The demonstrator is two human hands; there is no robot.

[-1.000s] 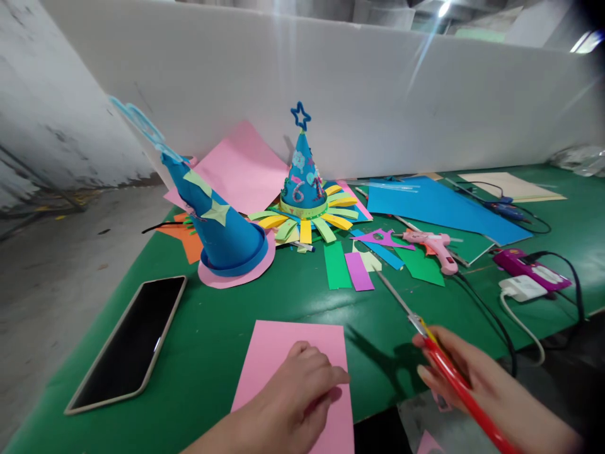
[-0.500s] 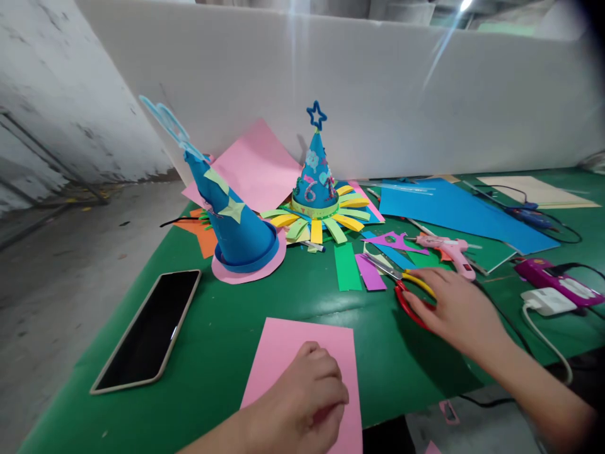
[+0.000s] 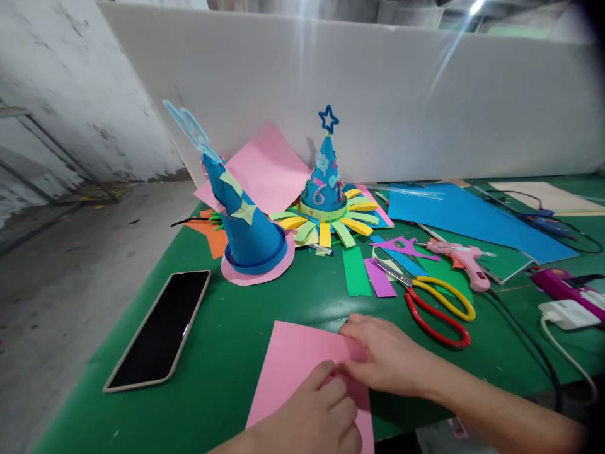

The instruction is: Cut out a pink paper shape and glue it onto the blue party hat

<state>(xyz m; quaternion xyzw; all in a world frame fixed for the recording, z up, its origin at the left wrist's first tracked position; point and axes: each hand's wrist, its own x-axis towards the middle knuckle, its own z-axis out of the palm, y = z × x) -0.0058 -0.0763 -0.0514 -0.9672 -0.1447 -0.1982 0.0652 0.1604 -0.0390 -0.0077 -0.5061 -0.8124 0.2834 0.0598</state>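
A sheet of pink paper (image 3: 288,366) lies at the front edge of the green table. Over its lower part is my left hand (image 3: 316,410), fingers curled, with what they hold hidden. My right hand (image 3: 373,353) grips the sheet's upper right edge, thumb on top, its fingertips close to my left hand's. Scissors (image 3: 437,309) with one red and one yellow handle lie beyond my right hand, blades slightly apart. A blue cone hat (image 3: 255,236) with a pink brim leans at the left, and a second blue cone hat (image 3: 324,183) with a star on top stands behind.
A phone (image 3: 161,331) lies at the left. Green (image 3: 356,271) and purple (image 3: 379,277) paper pieces are near the scissors. A pink glue gun (image 3: 466,257), its cable, a blue sheet (image 3: 472,217) and a white plug (image 3: 570,313) are at the right.
My right hand has left the scissors on the table and moved left onto the pink sheet. The whole view has shifted slightly, and my left hand stays over the sheet.
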